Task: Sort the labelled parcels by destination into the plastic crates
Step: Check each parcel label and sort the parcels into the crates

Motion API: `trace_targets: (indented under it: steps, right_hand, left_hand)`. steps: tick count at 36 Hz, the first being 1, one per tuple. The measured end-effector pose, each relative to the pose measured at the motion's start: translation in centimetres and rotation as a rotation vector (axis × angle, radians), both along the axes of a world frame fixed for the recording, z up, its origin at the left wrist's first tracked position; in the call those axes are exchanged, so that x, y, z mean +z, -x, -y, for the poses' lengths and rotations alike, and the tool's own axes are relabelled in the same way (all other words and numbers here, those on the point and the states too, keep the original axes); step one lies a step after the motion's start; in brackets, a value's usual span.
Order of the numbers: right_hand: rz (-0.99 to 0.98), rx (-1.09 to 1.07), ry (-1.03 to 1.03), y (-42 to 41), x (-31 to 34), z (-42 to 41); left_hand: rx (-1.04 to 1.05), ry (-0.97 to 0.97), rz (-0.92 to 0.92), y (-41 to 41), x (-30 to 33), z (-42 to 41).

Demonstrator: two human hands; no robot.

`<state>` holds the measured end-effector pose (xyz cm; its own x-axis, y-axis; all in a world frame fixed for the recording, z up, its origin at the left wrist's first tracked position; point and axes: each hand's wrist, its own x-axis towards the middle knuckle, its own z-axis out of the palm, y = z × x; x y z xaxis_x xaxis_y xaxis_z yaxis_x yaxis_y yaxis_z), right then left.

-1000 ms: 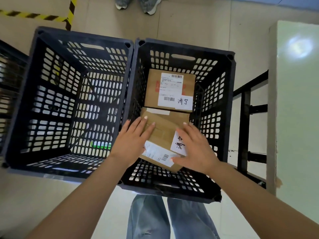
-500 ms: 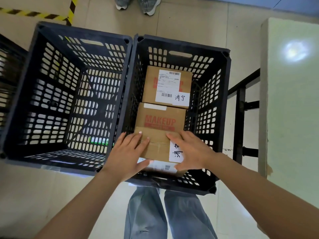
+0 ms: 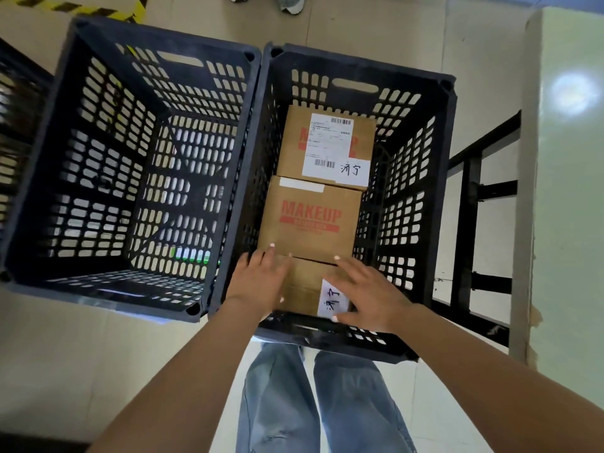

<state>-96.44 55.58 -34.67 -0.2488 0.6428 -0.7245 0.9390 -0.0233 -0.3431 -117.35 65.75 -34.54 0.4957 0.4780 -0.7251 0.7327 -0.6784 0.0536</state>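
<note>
Both hands, left (image 3: 258, 282) and right (image 3: 369, 295), press flat-fingered on the near parcel (image 3: 305, 286) between them.

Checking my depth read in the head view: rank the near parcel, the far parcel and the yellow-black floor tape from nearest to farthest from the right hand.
1. Near parcel: in the right crate, under the right hand.
2. Far parcel: same crate, against its far wall.
3. Floor tape: beyond the left crate, top left.

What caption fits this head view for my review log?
Both hands, left hand and right hand, settle a labelled parcel beside another parcel in the right crate.
</note>
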Motion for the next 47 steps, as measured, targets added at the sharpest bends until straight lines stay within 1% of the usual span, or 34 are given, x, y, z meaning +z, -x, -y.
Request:
trace_targets:
  steps: [2,4,6,8,10,14,19,23,27,33,36,41,47]
  right_hand:
    - [0.013,0.046,0.007,-0.2,0.1,0.5]
    - [0.016,0.042,0.062,-0.2,-0.1,1.0]
    - [0.012,0.017,0.104,-0.2,-0.4,1.5]
    - [0.020,0.007,0.101,-0.2,-0.7,1.8]
    - [0.031,0.000,0.069,-0.3,-0.6,1.9]
    - [0.032,-0.068,-0.049,-0.4,0.7,1.4]
    - [-0.009,-0.140,-0.200,-1.0,4.7,0.2]
    - [-0.019,-0.167,-0.345,-1.9,10.2,-0.7]
    - [-0.031,-0.234,-0.467,-3.1,17.7,-1.2]
    - [0.046,-0.298,-0.610,-4.9,29.9,-0.2]
    - [0.105,-0.326,-0.688,-5.4,35.5,0.9]
    - [0.177,-0.438,-0.842,-5.5,42.9,4.0]
    - [0.256,-0.610,-0.994,-4.1,49.7,9.4]
  left_hand:
    - [-0.004,0.035,-0.062,0.4,-0.7,0.4]
    - [-0.001,0.058,-0.096,0.9,-1.2,0.8]
    - [0.005,0.070,-0.105,1.1,-1.3,0.9]
    - [0.016,0.077,-0.094,0.9,-1.1,0.8]
    - [0.021,0.062,-0.058,0.6,-0.7,0.6]
    - [0.046,-0.012,0.074,-0.4,1.0,0.1]
    - [0.031,-0.126,0.225,-2.0,6.1,-0.7]
    - [0.010,-0.200,0.337,-3.4,12.7,-1.3]
    - [-0.031,-0.277,0.443,-4.7,20.4,-1.9]
    - [-0.073,-0.408,0.633,-6.6,31.1,-2.4]
    - [-0.112,-0.419,0.710,-7.1,35.3,-2.4]
    - [-0.262,-0.443,0.807,-8.3,41.9,-1.8]
    - [-0.454,-0.461,0.933,-10.2,49.0,1.1]
